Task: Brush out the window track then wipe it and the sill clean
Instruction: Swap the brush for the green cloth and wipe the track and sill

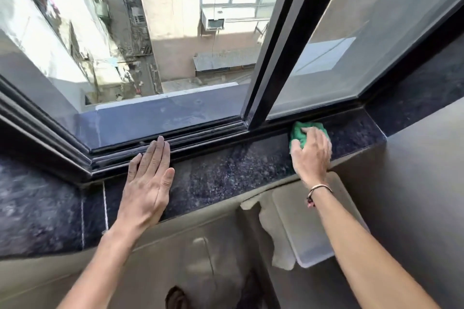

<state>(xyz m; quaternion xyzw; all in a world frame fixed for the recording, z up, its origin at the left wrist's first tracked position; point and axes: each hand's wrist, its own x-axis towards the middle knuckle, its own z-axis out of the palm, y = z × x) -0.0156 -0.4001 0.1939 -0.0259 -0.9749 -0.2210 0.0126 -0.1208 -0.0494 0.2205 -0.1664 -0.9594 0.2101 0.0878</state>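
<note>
A dark speckled stone sill runs below a black window track. My right hand presses a green cloth onto the sill at the right, against the foot of the closed glass pane. My left hand lies flat on the sill with its fingers together, the fingertips reaching the inner rail of the track. The left half of the window stands open. No brush is in view.
A black sash frame rises from the track between my hands. Beyond the open half lies a dusty outer ledge, then a deep drop to an alley. Below the sill sit beige cushions and a pale tray.
</note>
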